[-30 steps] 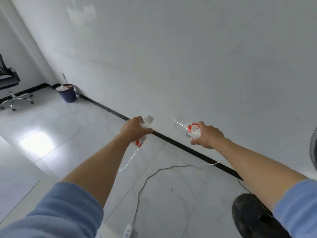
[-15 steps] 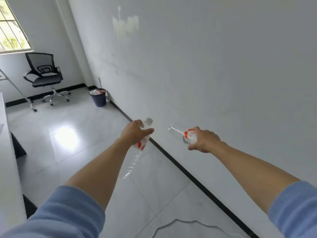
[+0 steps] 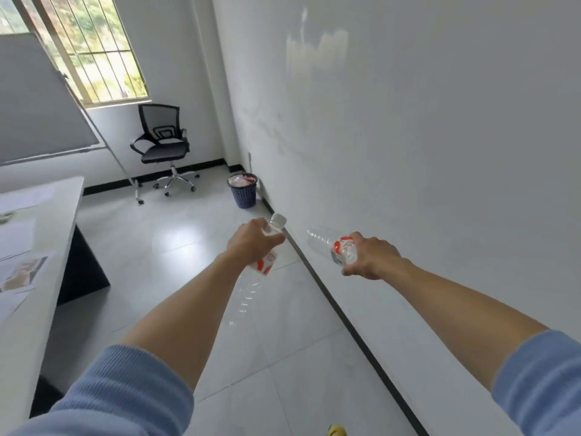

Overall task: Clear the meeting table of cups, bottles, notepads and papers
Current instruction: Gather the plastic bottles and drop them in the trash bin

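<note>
My left hand (image 3: 251, 240) grips a clear plastic bottle (image 3: 264, 265) with a red-and-white label near its neck; its white cap points up and its body hangs down toward the floor. My right hand (image 3: 369, 258) grips a second clear bottle (image 3: 327, 243) with the same label, held almost level with its base pointing left. Both arms are stretched out over the tiled floor beside the white wall. The white meeting table (image 3: 53, 247) runs along the left edge, with papers (image 3: 19, 272) lying on it.
A dark blue waste basket (image 3: 242, 191), filled near its rim, stands on the floor against the wall ahead. A black office chair (image 3: 162, 146) is beyond it under the barred window. A whiteboard on a stand (image 3: 41, 105) leans at the far left.
The view has swung left and lifted: the basket and chair have come closer to centre, and the table with papers has come into sight. Both hands keep their bottles.
</note>
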Demonstrator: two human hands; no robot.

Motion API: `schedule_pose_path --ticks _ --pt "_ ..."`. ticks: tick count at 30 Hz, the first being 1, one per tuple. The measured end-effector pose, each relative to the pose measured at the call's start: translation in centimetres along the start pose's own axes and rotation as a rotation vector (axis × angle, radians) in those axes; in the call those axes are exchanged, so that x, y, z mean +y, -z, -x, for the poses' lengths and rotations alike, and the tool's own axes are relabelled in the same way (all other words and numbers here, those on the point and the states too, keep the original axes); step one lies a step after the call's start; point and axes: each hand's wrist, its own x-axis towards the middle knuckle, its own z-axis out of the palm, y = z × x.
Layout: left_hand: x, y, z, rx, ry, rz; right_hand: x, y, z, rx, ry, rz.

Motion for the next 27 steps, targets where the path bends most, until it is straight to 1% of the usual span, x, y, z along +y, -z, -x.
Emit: schedule_pose_path --ticks 3,7,13,18,20,23,27 --pt "-0.5 1.7 -9.2 0.012 0.055 -0.009 -2.1 1.6 -11.1 -0.014 0.054 0.001" --pt "-2.0 5.0 -18.7 0.051 0.116 -0.011 -5.9 3.8 -22.6 -0.028 0.116 0.006" --pt "-7.5 10.4 -33.1 0.158 0.233 0.027 -14.4 5.2 -39.2 -0.07 0.235 0.041" --pt "-13.0 13.3 -46.3 0.207 0.233 0.014 -20.9 4.4 -53.0 -0.087 0.259 0.071" --pt "-15.0 15.0 -52.2 0.19 0.241 0.019 -23.6 4.9 -58.7 -0.111 0.237 0.079" --pt "-16.4 18.7 -61.3 0.175 0.25 -0.005 -27.5 6.9 -67.4 -0.14 0.207 0.085" --pt "-16.6 22.2 -72.5 0.149 0.203 -0.002 -31.0 9.5 -77.2 -0.126 0.206 0.08"
